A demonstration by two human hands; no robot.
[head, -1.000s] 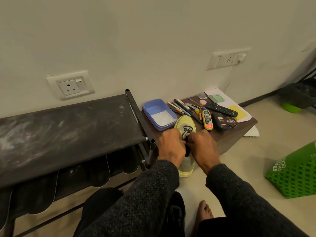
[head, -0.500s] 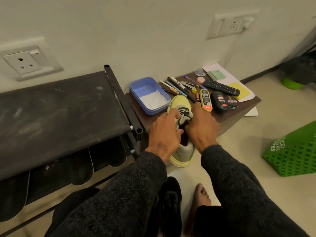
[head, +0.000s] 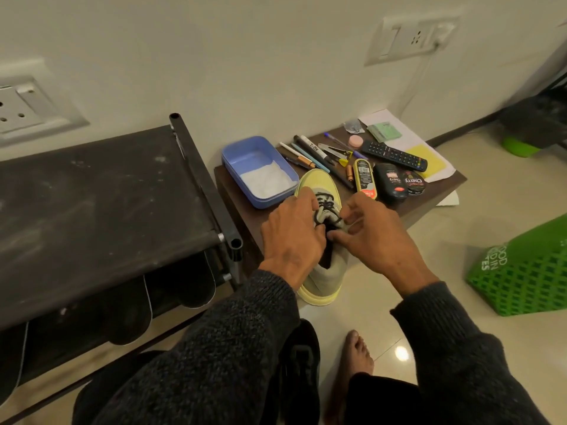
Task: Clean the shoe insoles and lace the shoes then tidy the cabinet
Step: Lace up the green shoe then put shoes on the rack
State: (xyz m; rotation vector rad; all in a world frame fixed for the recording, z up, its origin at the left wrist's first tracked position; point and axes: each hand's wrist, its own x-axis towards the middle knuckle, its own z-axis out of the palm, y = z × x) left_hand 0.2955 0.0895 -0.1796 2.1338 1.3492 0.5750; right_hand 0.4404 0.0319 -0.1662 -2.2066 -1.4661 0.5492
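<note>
A person's left hand (head: 293, 237) and right hand (head: 372, 237) pinch the black laces (head: 325, 207) of a yellow-green shoe (head: 320, 185) at the front edge of a low brown table (head: 435, 191), beside a blue tray (head: 245, 154) holding white powder.

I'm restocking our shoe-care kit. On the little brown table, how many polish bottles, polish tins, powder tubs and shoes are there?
Polish bottles: 2, one yellow and one black
Cherry polish tin: 1
Blue tub of white powder: 1
Yellow-green shoe: 1
Total: 5
</note>
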